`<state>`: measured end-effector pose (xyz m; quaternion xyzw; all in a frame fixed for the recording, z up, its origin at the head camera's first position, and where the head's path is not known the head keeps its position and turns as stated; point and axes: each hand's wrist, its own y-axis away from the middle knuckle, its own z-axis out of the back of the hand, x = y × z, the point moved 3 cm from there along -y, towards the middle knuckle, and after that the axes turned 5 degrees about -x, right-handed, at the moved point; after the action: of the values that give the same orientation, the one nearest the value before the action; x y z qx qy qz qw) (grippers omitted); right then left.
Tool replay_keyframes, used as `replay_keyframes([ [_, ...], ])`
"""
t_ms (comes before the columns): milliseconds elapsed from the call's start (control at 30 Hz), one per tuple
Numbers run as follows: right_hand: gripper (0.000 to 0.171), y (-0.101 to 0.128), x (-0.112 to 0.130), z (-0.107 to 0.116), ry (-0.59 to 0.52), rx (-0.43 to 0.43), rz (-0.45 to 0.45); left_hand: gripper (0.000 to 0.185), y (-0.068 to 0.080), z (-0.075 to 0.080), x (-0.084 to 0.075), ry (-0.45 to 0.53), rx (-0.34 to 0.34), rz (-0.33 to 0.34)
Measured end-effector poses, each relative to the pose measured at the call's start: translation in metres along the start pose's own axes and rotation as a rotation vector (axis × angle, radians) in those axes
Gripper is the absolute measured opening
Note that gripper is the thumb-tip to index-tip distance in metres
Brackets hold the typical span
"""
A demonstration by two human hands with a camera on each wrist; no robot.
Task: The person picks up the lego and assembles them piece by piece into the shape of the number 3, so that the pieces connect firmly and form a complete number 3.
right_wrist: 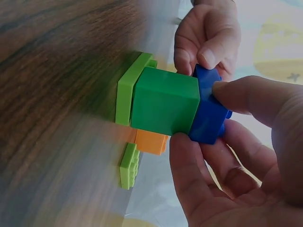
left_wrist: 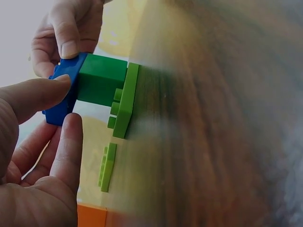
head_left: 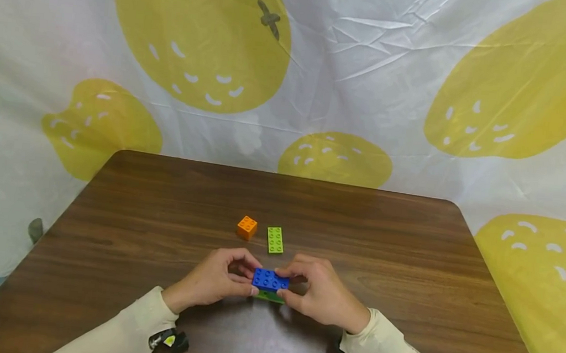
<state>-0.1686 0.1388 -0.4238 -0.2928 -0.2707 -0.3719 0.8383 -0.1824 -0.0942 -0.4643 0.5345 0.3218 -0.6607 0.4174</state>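
Observation:
A blue building brick (head_left: pixel 267 280) with studs up lies over a dark green block (right_wrist: pixel 164 101). My left hand (head_left: pixel 222 274) pinches its left end, the thumb on the near side and fingertips on the far side. At the right end my right hand (head_left: pixel 321 290) grips it the same way. The green block stands on one end of a light green flat brick (left_wrist: pixel 125 104), leaving several studs bare toward the left. In the left wrist view, the blue brick sticks out past the green block on the left.
Beyond the hands, a second light green flat brick (head_left: pixel 275 240) lies on the brown wooden table (head_left: pixel 383 234). Left of it stands an orange block (head_left: pixel 247 227). A white cloth (head_left: pixel 349 93) with yellow fruit prints hangs behind the table.

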Motion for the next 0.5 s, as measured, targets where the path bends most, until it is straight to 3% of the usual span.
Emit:
replay_keyframes([
  [500,0.032,0.0010,-0.0052,0.0006,-0.029,0.025,-0.060,0.039,-0.0001,0.0011,-0.0008,0.002,0.007,-0.003],
])
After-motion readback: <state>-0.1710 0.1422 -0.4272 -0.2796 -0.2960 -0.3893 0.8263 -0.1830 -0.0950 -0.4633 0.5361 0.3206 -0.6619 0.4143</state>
